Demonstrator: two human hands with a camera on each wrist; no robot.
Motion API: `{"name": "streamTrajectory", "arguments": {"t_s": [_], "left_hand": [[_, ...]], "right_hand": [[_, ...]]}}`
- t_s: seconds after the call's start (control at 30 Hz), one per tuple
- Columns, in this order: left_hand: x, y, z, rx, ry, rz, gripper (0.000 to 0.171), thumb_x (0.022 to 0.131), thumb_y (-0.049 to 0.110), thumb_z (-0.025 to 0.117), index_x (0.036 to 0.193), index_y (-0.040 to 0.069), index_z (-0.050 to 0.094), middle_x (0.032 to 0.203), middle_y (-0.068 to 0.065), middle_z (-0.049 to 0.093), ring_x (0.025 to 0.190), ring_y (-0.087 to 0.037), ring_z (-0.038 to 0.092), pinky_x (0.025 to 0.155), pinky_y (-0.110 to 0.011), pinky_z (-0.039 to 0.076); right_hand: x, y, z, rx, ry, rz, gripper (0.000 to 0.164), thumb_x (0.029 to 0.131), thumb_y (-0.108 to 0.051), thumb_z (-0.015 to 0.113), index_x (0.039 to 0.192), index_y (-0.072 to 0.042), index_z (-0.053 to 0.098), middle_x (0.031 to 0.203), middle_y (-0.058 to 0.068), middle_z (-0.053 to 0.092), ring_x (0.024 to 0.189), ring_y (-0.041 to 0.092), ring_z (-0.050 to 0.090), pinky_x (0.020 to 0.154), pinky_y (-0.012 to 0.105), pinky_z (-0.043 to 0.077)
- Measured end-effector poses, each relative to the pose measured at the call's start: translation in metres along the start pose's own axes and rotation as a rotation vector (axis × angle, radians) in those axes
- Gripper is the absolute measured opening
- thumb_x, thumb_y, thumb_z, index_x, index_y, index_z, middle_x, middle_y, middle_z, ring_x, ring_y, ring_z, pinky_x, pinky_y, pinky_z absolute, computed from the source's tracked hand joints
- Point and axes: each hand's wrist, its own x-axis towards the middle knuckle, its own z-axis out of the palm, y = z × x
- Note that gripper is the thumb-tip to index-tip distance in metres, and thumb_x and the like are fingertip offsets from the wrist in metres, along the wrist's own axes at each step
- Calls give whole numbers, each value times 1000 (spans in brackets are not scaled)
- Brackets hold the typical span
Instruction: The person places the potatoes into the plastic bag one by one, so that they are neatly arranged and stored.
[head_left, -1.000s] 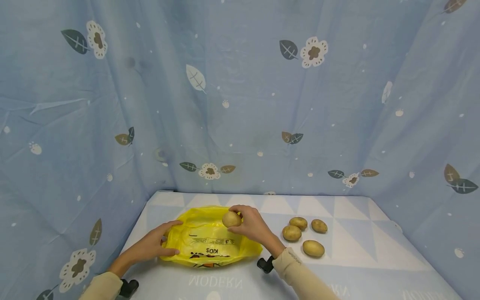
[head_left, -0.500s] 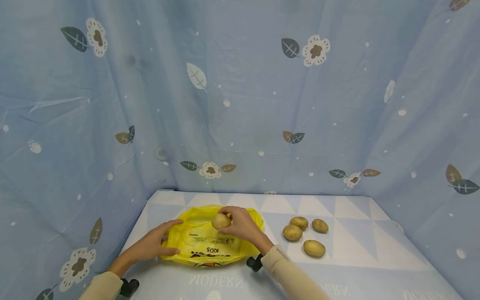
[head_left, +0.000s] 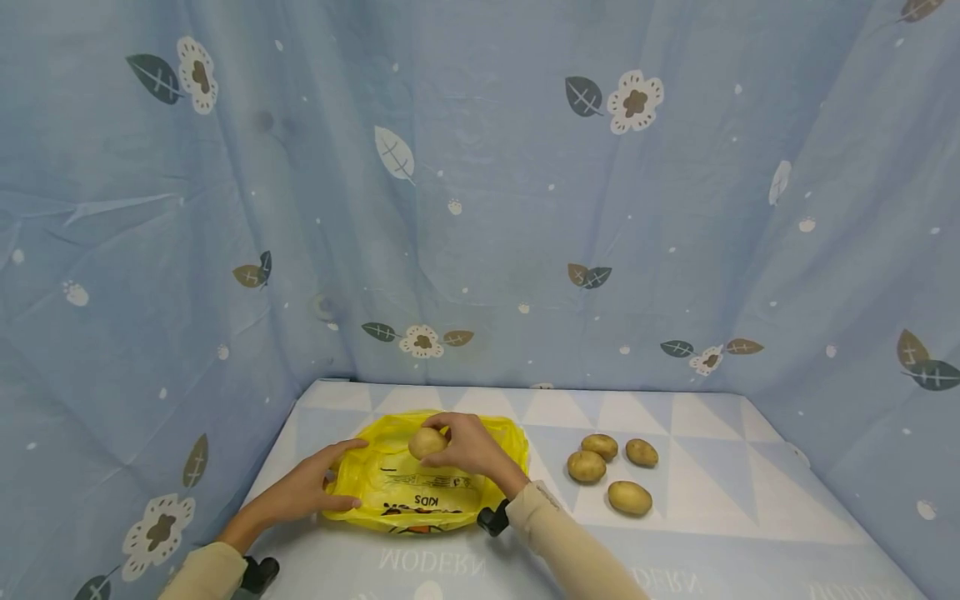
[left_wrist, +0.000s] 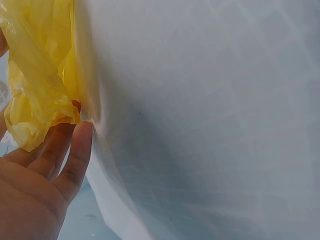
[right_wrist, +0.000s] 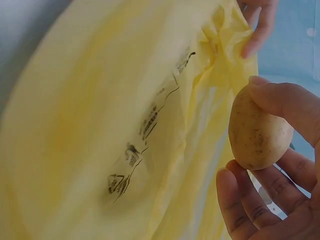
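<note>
My right hand [head_left: 468,448] pinches a smooth tan potato [head_left: 427,443] between thumb and fingers. It holds the potato above a yellow plastic bag [head_left: 427,521] that lies spread on the table. In the right wrist view the potato [right_wrist: 259,132] hangs beside the bag's printed side [right_wrist: 75,125], apart from it. At the bag's left end rests my left hand [head_left: 307,486], thumb and forefinger spread wide along the edge. The left wrist view has its fairly straight fingers [left_wrist: 80,150] touching the crumpled yellow plastic [left_wrist: 45,90]. Part of the left fingers is hidden by the bag.
Several loose potatoes lie to the right of the bag, the nearest potato [head_left: 630,497] toward the front. A patterned cloth covers the table [head_left: 712,492]. Blue curtains [head_left: 480,208] with leaf and flower prints close off the back and sides.
My right hand has moved left with the potato, from the right part of the bag to above its middle. The left hand and the loose potatoes have stayed put.
</note>
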Motion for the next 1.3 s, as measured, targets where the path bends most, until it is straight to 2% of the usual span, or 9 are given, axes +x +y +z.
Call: {"name": "streamTrajectory", "arguments": {"t_s": [0.3, 0.63, 0.77, 0.97, 1.3], "left_hand": [[0, 2, 0, -19, -15, 0, 87, 84, 32, 88, 155, 13, 42, 160, -22, 37, 143, -46, 36, 102, -64, 46], [-4, 8, -1, -13, -21, 18, 86, 85, 30, 87, 155, 10, 41, 160, -24, 36, 142, -47, 36, 101, -63, 46], [-4, 8, 0, -10, -18, 4, 86, 84, 30, 87, 155, 13, 42, 160, -22, 36, 142, -46, 36, 102, -64, 46], [-3, 6, 2, -2, -23, 4, 86, 83, 29, 88, 155, 13, 42, 160, -22, 36, 142, -46, 37, 102, -64, 46], [-2, 3, 0, 4, -21, 2, 90, 81, 29, 90, 155, 14, 42, 160, -22, 36, 142, -45, 38, 101, -62, 48]], "right_hand": [[12, -3, 3, 23, -38, 13, 51, 80, -31, 91, 125, -18, 72, 116, -6, 70, 85, 6, 60, 75, 23, 52], [22, -3, 15, 84, -69, 26, 50, 79, -31, 92, 123, -17, 74, 115, -9, 70, 90, 6, 60, 80, 25, 52], [26, -6, 19, 86, -73, 35, 50, 78, -32, 92, 122, -17, 74, 114, -10, 71, 89, 5, 60, 79, 26, 52], [29, -8, 20, 118, -84, 78, 51, 77, -36, 92, 121, -17, 75, 107, -12, 71, 88, 7, 60, 79, 28, 52], [32, -6, 14, 181, -106, 151, 48, 77, -35, 92, 119, -18, 76, 104, -12, 71, 92, 9, 61, 87, 33, 52]]}}
